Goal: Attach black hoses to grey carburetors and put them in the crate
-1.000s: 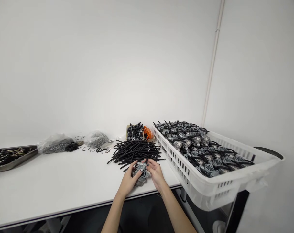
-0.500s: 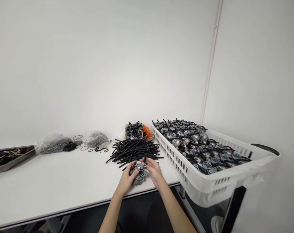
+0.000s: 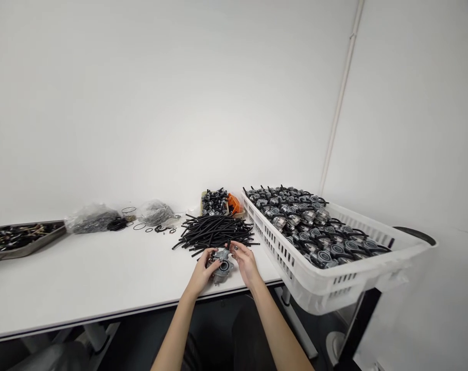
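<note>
Left hand curled round metal unit, right hand pinching black stem; crate mostly filled, hoses remain

A white table fills the lower left of the frame, bearing a tray at far left, bags and rings left of center, and black tubes heaped near center.

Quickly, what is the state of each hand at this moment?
Left hand: closed on a metal carburetor.
Right hand: fingers at the black upright piece on its top; whether they grip it cannot be told.
</note>
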